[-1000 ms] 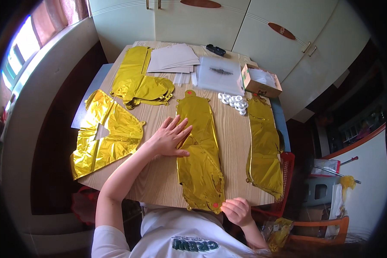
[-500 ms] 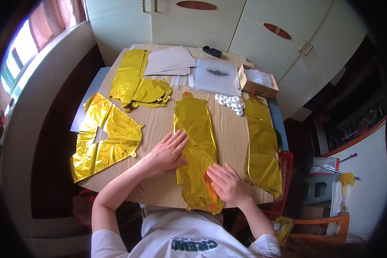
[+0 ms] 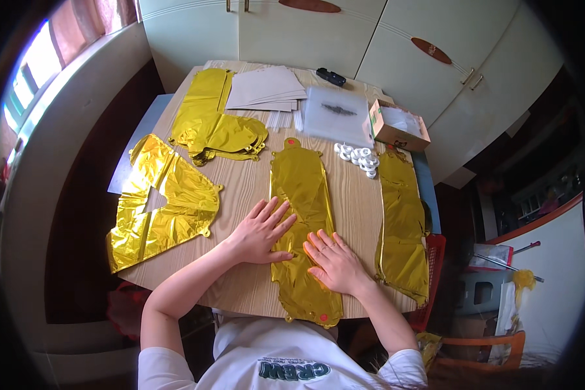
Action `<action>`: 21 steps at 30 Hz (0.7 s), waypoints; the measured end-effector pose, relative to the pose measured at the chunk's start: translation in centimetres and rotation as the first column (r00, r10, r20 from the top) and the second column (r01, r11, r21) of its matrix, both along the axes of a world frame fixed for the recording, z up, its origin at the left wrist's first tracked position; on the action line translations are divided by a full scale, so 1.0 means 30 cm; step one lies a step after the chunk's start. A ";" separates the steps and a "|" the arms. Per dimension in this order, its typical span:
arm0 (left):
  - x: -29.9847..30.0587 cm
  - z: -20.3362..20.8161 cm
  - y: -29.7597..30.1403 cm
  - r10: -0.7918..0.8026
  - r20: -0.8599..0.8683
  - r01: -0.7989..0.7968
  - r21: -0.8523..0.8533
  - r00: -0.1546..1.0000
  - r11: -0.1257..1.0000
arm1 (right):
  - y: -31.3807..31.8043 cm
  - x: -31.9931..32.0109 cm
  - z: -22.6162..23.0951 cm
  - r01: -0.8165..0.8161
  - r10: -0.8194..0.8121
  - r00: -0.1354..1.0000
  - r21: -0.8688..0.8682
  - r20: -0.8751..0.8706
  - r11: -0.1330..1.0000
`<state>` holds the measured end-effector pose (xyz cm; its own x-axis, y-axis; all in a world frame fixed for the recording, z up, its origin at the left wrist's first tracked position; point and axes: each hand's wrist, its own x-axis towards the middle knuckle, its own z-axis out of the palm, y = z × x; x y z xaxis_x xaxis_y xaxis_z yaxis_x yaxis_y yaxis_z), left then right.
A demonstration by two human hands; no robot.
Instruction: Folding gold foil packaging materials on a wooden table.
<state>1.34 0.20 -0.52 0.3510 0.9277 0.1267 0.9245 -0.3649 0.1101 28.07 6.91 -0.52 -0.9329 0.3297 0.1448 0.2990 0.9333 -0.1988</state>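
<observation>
A long, flat gold foil balloon [image 3: 299, 175] lies on the wooden table in front of me, its far and near ends each bearing a red dot. Spread over its left edge, my left hand [image 3: 259, 233] presses down with fingers stretched out. My right hand [image 3: 337, 264] rests flat on the foil's right side, lower down, fingers apart and slanting up to the left. Neither hand grips anything. To the left is a crinkled gold foil letter balloon [image 3: 182, 198] with a triangular hole. Another folded gold foil balloon [image 3: 402, 224] lies to the right.
At the back left, more gold foil balloons [image 3: 205, 104] lie beside grey cardboard sheets [image 3: 263, 88]. A clear plastic pouch [image 3: 338, 120], a small carton [image 3: 402, 128], white ribbon rolls [image 3: 357, 158] and a black object [image 3: 331, 77] sit toward the back right.
My right hand has slid up the foil, and its fingers now lie flatter and more spread. My left hand's fingers have spread a little wider. The whole view has shifted slightly.
</observation>
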 end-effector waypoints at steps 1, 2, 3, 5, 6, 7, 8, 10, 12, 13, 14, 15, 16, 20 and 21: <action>0.001 -0.002 -0.001 0.001 0.003 -0.001 -0.001 1.000 1.000 | -0.001 0.001 -0.001 -0.001 0.001 1.000 -0.005 -0.001 1.000; 0.001 -0.002 0.001 0.000 0.005 0.000 0.000 1.000 1.000 | 0.001 0.002 0.000 -0.001 0.001 1.000 -0.008 -0.003 1.000; 0.001 -0.003 0.002 0.000 0.008 0.000 0.001 1.000 1.000 | 0.002 0.003 0.000 -0.004 0.004 1.000 -0.014 -0.003 1.000; 0.001 -0.002 0.001 -0.004 -0.001 0.004 0.002 1.000 1.000 | 0.006 0.004 -0.004 -0.009 0.009 1.000 -0.025 -0.004 1.000; 0.000 -0.002 0.001 -0.006 -0.005 0.006 0.004 1.000 1.000 | 0.012 0.004 -0.003 -0.002 0.001 1.000 -0.041 -0.017 0.999; -0.001 -0.004 0.001 -0.006 -0.004 0.006 0.007 1.000 1.000 | 0.022 0.000 0.000 0.005 -0.007 1.000 -0.057 -0.029 0.998; -0.001 -0.006 0.001 -0.006 -0.004 0.006 0.011 1.000 1.000 | 0.034 -0.003 0.003 0.013 -0.016 0.999 -0.073 -0.042 0.997; -0.002 -0.006 0.001 -0.003 0.001 0.003 0.007 1.000 1.000 | 0.074 -0.026 0.010 0.035 -0.036 0.998 -0.022 -0.055 0.999; -0.001 0.000 0.008 -0.001 0.004 0.001 -0.009 1.000 1.000 | 0.117 -0.048 0.007 0.063 -0.062 0.997 0.006 -0.048 0.998; 0.002 -0.001 0.009 -0.003 -0.005 0.003 -0.011 1.000 1.000 | 0.126 -0.050 -0.013 0.077 -0.076 0.996 0.015 -0.044 0.997; 0.001 -0.003 0.005 0.001 -0.014 -0.001 -0.012 1.000 1.000 | 0.135 -0.064 -0.027 0.086 -0.085 0.996 0.024 -0.040 0.996; 0.000 -0.004 0.004 0.005 -0.024 -0.005 -0.013 1.000 1.000 | 0.143 -0.070 -0.037 0.095 -0.094 0.995 0.034 -0.036 0.995; -0.001 -0.001 0.005 -0.008 -0.020 0.007 -0.013 1.000 1.000 | 0.146 -0.067 -0.045 0.099 -0.097 0.994 0.043 -0.041 0.994; 0.022 0.015 -0.008 -0.101 0.073 0.103 -0.033 0.992 0.994 | 0.140 -0.065 -0.044 0.104 -0.103 0.994 0.059 -0.030 0.993; 0.037 0.023 -0.014 -0.136 0.114 0.142 -0.039 0.984 0.989 | 0.138 -0.065 -0.042 0.106 -0.104 0.994 0.059 -0.024 0.993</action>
<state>2.45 -0.22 0.19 0.4633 0.8768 0.1290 0.8464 -0.4809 0.2288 26.13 11.05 -1.78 -0.8901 0.4157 0.1868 0.3922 0.9074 -0.1506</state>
